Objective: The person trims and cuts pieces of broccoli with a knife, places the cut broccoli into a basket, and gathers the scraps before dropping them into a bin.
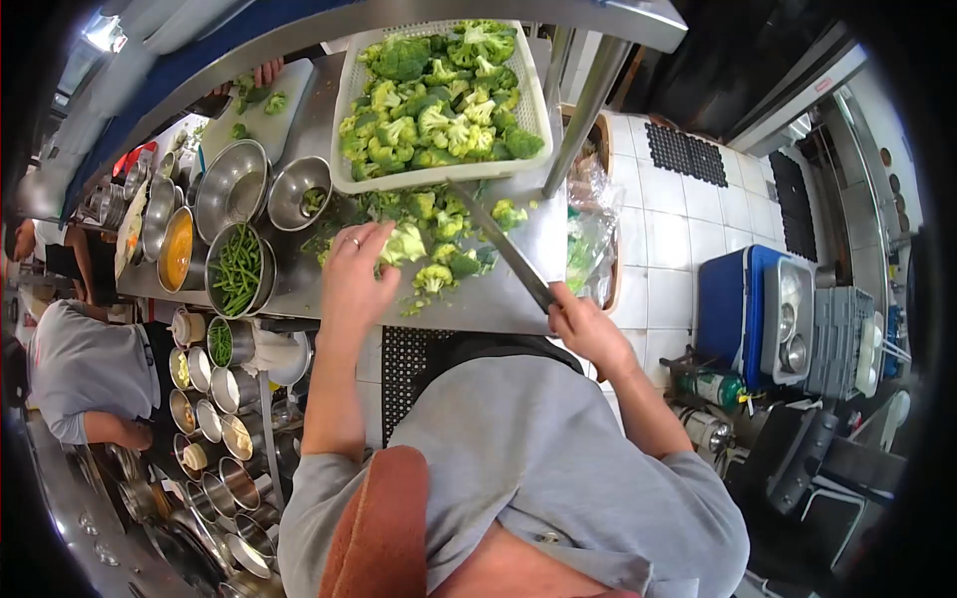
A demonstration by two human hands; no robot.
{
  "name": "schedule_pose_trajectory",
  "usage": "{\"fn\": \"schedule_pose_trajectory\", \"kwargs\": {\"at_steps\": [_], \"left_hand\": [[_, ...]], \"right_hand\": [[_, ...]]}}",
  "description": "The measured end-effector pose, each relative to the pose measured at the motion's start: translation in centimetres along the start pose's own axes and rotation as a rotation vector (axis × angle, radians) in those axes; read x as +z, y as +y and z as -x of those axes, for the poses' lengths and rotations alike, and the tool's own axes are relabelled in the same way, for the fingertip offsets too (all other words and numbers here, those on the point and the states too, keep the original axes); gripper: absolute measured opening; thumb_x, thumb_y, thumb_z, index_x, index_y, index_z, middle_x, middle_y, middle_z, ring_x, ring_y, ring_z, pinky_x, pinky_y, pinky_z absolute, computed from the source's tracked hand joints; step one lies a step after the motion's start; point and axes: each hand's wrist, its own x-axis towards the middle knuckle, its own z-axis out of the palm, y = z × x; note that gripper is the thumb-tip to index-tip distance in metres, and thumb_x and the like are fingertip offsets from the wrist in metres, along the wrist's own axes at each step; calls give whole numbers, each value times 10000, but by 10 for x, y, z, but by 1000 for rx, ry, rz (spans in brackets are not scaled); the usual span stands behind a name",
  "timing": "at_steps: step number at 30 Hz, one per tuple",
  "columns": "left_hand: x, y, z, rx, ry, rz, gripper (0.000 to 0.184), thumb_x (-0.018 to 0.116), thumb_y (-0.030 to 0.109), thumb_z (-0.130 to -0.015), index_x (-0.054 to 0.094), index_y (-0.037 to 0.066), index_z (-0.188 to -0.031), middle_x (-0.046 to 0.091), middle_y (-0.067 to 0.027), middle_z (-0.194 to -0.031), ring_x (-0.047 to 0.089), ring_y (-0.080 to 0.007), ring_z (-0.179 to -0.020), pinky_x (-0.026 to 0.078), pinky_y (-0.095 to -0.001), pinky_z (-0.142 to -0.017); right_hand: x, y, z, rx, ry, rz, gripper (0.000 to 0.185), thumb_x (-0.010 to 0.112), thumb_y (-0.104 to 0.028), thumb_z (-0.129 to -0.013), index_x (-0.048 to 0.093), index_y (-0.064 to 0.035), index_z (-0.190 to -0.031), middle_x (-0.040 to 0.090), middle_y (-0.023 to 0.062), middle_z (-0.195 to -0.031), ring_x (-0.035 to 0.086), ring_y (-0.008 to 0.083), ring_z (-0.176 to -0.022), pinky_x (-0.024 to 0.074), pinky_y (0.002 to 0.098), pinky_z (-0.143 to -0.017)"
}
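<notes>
You're gripping: left hand, pale-green broccoli piece; right hand, long steel knife | green florets filling white plastic crate | loose pieces remaining

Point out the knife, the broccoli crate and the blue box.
Knife (506, 250): head view, middle of the blade.
Crate (535, 102): head view, rim at the picture's right.
Blue box (722, 311): head view, middle of its blue side.

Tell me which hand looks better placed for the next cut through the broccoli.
Right, most likely: the right hand holds the knife, angled beside the loose florets. The left hand appears to hold a pale broccoli piece, so seems better suited to steadying.
</notes>
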Motion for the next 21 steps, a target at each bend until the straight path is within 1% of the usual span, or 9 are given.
{"fn": "schedule_pose_trajectory", "kwargs": {"at_steps": [4, 7, 8, 10, 12, 14, 17, 19, 21], "left_hand": [[11, 112, -44, 482, 149, 336, 535, 765, 51, -624, 682, 98, -1150, 674, -83, -1138, 649, -307, -1019, 533, -420, -910], [74, 173, -87, 715, 229, 357, 569, 776, 141, -643, 674, 151, -1203, 647, -40, -1142, 591, -259, -1120, 526, -380, -926], [98, 190, -106, 695, 274, 309, 515, 744, 142, -674, 671, 134, -1184, 646, -40, -1094, 590, -251, -1086, 529, -374, -899], [143, 208, -151, 512, 245, 143, 406, 606, 101, -789, 636, 92, -1193, 638, -119, -1168, 589, -258, -1059, 527, -366, -832], [163, 208, -166, 367, 323, -100, 394, 568, 88, -834, 621, 77, -1225, 619, -171, -1231, 572, -298, -1153, 517, -390, -902], [161, 212, -155, 408, 420, 79, 385, 563, 84, -863, 617, 68, -1243, 592, -205, -1296, 520, -344, -1260, 491, -424, -980], [120, 182, -92, 567, 65, 498, 342, 657, 90, -825, 682, 85, -1166, 636, -178, -1253, 602, -349, -1160, 501, -421, -973], [102, 135, -50, 361, 3, 714, 223, 685, 97, -806, 725, 58, -1022, 691, -149, -1132, 660, -323, -1041, 530, -398, -911], [86, 76, -15, 15, 142, 519, 156, 680, 87, -804, 729, 40, -944, 711, -126, -1068, 682, -298, -976, 548, -388, -859]], "right_hand": [[-5, 18, -5, -75, -92, 92, 245, 520, -110, -942, 472, -33, -1169, 633, 302, -770, 606, 522, -759, 468, 579, -700], [1, 39, -25, -464, -24, 49, 275, 511, -78, -933, 513, -26, -1203, 635, 297, -771, 590, 519, -707, 470, 565, -683], [-7, 28, -27, -520, -77, 31, 275, 511, -78, -933, 513, -26, -1203, 635, 297, -771, 590, 519, -707, 470, 565, -683], [-16, 10, -24, -167, -178, -3, 277, 514, -66, -930, 531, -18, -1202, 634, 299, -777, 606, 502, -720, 465, 557, -677], [-13, 13, -23, -196, -213, -15, 276, 520, -67, -931, 529, -18, -1203, 637, 295, -783, 612, 494, -730, 461, 557, -678], [-15, 24, -26, -210, -223, -22, 276, 526, -69, -931, 527, -19, -1203, 640, 292, -789, 619, 487, -739, 458, 558, -678], [-5, 53, -25, -219, -164, -29, 305, 544, -88, -941, 505, -36, -1239, 646, 278, -785, 626, 479, -745, 454, 556, -666], [-10, 39, -19, -151, -157, -26, 304, 547, -96, -943, 506, -34, -1237, 643, 278, -779, 625, 479, -745, 455, 551, -665], [-14, 33, -18, -56, -178, -21, 309, 553, -123, -949, 509, -31, -1242, 639, 272, -759, 622, 477, -738, 462, 538, -665]]}}
